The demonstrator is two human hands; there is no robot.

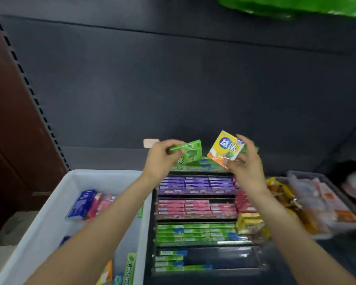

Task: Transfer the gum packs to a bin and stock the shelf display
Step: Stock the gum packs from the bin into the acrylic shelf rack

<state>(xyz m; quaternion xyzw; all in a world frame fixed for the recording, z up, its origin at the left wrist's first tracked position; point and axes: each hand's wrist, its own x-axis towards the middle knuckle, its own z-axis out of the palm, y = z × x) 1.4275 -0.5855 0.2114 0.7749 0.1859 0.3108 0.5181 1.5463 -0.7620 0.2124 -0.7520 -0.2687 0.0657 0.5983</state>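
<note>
Forearms reach up mid-frame: left hand (pixel 160 156) pinches a green gum pack (pixel 190 152), right hand (pixel 247 165) a yellow gum pack (pixel 226 146); light, stiff cartons, likely best held by edges.

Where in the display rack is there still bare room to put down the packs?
The bottom row of the black display rack is bare right of its few green packs. The purple, pink and green rows above are full.

Glossy film-wrapped green gum pack (pixel 188 154) between left fingers (pixel 169 146); white bin (pixel 49 212) matt, smooth plastic; shelf back panel (pixel 173 79) matt.
</note>
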